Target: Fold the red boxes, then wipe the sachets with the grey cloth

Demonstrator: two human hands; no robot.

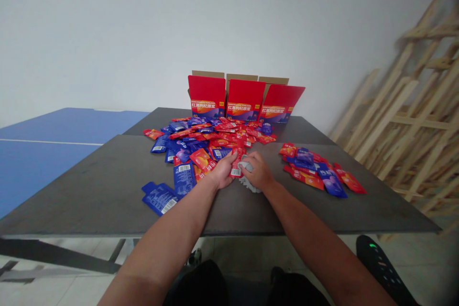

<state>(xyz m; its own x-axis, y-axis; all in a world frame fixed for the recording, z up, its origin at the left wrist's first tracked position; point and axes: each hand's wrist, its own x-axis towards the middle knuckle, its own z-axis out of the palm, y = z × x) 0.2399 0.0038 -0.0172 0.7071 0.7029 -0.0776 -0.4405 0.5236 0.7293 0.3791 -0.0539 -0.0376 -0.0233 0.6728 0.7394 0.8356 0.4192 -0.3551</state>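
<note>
Red cartons (244, 100), three — left hand (224, 170), right hand (258, 170), one grey item (247, 181)

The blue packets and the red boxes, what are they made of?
The blue packets look like thin, shiny plastic or foil film, because they gleam and bend softly. The red boxes look like printed cardboard: the fronts are smooth and slightly glossy, and the flaps show plain brown card.
</note>
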